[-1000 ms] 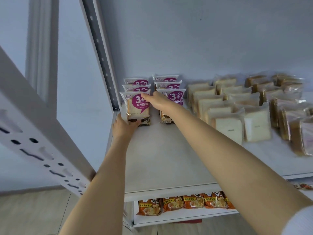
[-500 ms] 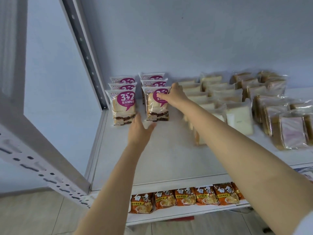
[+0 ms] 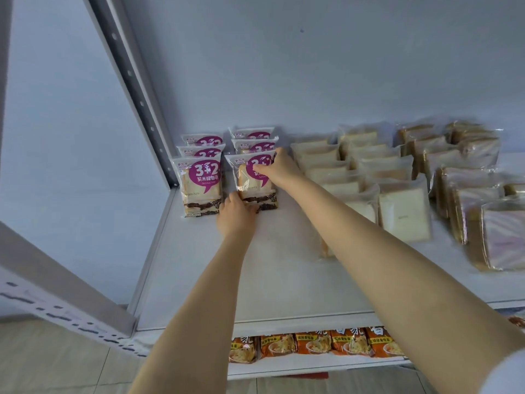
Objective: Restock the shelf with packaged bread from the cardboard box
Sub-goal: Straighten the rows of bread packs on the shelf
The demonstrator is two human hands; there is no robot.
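Since half a second earlier, the left hand (image 3: pixel 237 214) has been brought forward from over the bare shelf to the foot of the pack (image 3: pixel 250 183), while the right hand (image 3: pixel 277 169) has been kept at its top. The pack, printed with a purple bubble, is stood upright at the front of the right-hand purple row, left of the frame's centre, towards the back of the shelf (image 3: pixel 255 280). Its lower left corner is gripped by the left hand, the thumb laid up its left edge and the fingers bent against its bottom front. Its upper right corner is held by the right hand, the fingers curled over the top edge and the thumb pressed on the printed face. Two like packs are seen upright behind it. Just beside it to the left, a second row (image 3: pixel 200 186) of three such packs is set, close to the perforated post (image 3: pixel 136 89) that runs to the upper left. To the right, rows of white toast packs (image 3: pixel 403 211) are leaned back, partly hidden by the right forearm. Further right, browner packs (image 3: pixel 500 240) are ranged to the frame's edge. Behind everything a pale wall (image 3: pixel 312 66) is seen. At the bottom of the frame, orange noodle packs (image 3: pixel 312 342) are lined along a lower shelf.
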